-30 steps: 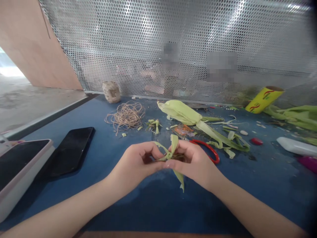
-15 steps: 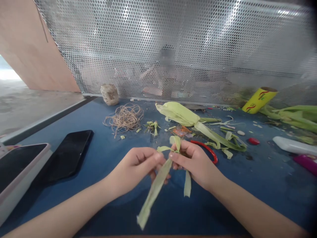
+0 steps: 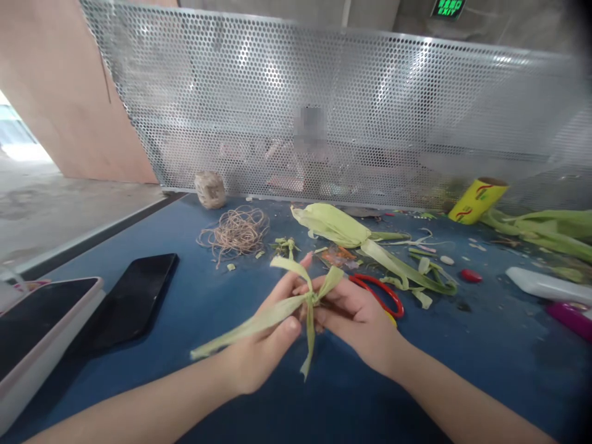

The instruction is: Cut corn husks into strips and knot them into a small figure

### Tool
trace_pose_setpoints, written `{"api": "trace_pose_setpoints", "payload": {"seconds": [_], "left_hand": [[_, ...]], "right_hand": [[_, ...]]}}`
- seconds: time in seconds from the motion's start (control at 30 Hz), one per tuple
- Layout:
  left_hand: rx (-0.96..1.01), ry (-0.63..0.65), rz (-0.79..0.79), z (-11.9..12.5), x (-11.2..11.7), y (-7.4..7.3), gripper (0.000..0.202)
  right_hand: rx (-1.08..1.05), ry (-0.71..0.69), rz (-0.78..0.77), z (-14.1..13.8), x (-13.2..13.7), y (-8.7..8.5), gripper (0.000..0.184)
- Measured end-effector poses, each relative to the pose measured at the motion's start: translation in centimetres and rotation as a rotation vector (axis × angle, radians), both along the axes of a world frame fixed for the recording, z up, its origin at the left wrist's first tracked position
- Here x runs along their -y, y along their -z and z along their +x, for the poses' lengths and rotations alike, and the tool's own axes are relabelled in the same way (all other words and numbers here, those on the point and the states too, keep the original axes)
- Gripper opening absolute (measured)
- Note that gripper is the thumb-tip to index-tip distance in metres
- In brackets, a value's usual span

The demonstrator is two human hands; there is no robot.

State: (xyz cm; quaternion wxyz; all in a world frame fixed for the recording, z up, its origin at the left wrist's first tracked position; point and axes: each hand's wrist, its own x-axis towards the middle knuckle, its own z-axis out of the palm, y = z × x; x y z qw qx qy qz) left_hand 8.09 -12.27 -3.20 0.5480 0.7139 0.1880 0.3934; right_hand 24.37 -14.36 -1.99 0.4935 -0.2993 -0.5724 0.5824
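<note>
A knot of pale green corn-husk strips (image 3: 311, 300) sits above the blue worktop (image 3: 462, 351), pinched between both hands. Four strips fan from the knot: two short ones upward, one hanging down, one long one trailing left. The left hand (image 3: 263, 345) has its fingers closed on the long strip; the right hand (image 3: 354, 314) has its fingers closed around the knot. Two dark phones (image 3: 129, 302) lie left. One red-handled pair of scissors (image 3: 382, 295) lies just behind the right hand. A perforated metal screen (image 3: 324, 111) bounds the far edge; bare worktop lies near.
</note>
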Motion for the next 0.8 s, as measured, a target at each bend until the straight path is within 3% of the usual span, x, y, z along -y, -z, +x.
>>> {"api": "trace_pose_setpoints", "payload": {"seconds": [0.13,0.33,0.5,0.57,0.7,0.8], "left_hand": [[-0.222,-0.100,0.100,-0.2,0.5,-0.3,0.049],[-0.049,-0.224,-0.224,1.0,0.3,-1.7,0.035],[-0.027,-0.288,-0.111,1.3,-0.3,-2.1,0.015],[-0.020,-0.326,-0.109,1.4,-0.3,-2.2,0.014],[-0.006,-0.382,-0.271,1.5,0.0,-2.2,0.014],[-0.035,-0.378,-0.382,1.5,0.3,-2.1,0.021]], "right_hand": [[0.151,0.090,0.151,0.0,0.0,0.2,0.020],[0.495,0.286,0.404,0.2,-0.2,0.2,0.016],[0.603,0.448,0.493,0.3,0.2,0.0,0.008],[0.665,0.541,0.531,0.3,0.3,0.0,0.014],[0.769,0.799,0.598,0.1,0.3,0.4,0.035],[0.844,0.852,0.678,-0.2,0.4,0.5,0.044]]}}
